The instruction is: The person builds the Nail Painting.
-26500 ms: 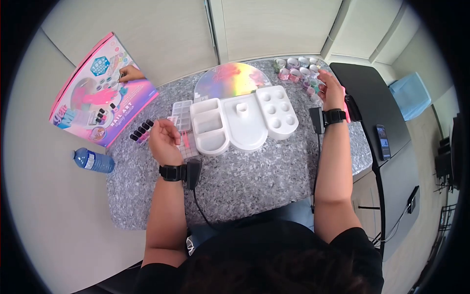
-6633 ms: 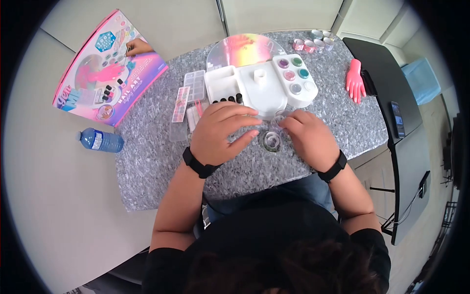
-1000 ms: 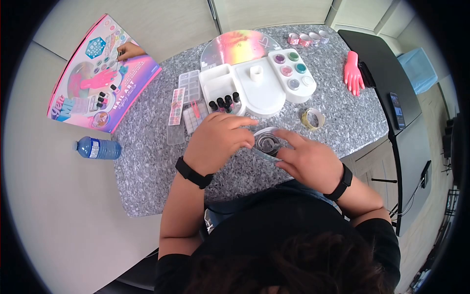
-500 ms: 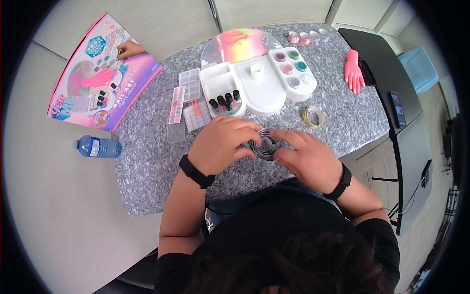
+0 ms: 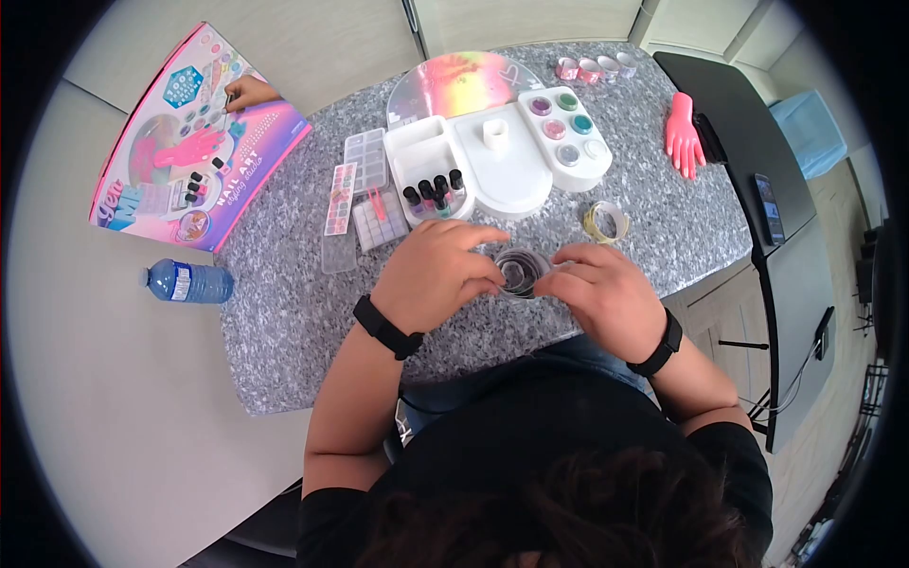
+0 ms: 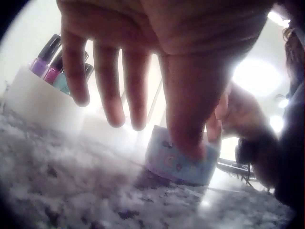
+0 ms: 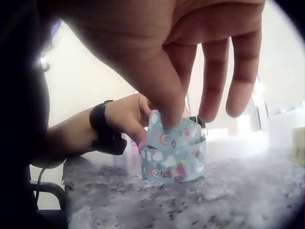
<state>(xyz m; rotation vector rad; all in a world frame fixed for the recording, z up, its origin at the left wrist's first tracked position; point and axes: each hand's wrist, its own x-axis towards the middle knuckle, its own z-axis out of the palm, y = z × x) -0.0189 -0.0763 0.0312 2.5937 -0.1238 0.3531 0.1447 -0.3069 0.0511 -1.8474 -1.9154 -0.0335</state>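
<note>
Pinching a raised loop of the patterned roll, my right hand has its thumb over the top edge, while the outer fingers hang down beyond it, spread a little apart. My left hand is on the opposite side, its thumb laid against the outer wall; three fingers hang separately, but the index finger is hidden close up, so I cannot tell whether I am clamping the wall there or just touching it. The roll rests on its edge on the speckled grey tabletop, between my two hands. It is pale blue, printed with rainbows and flowers, its loops nested one inside another. Just beyond my right hand sits a yellowish roll. Past my left hand, nail polish bottles with black caps stand in the front compartment of a white tray, whose right wing holds round pots. A gridded case lies left of it. A pink model hand lies at the far right, fingers towards me.
</note>
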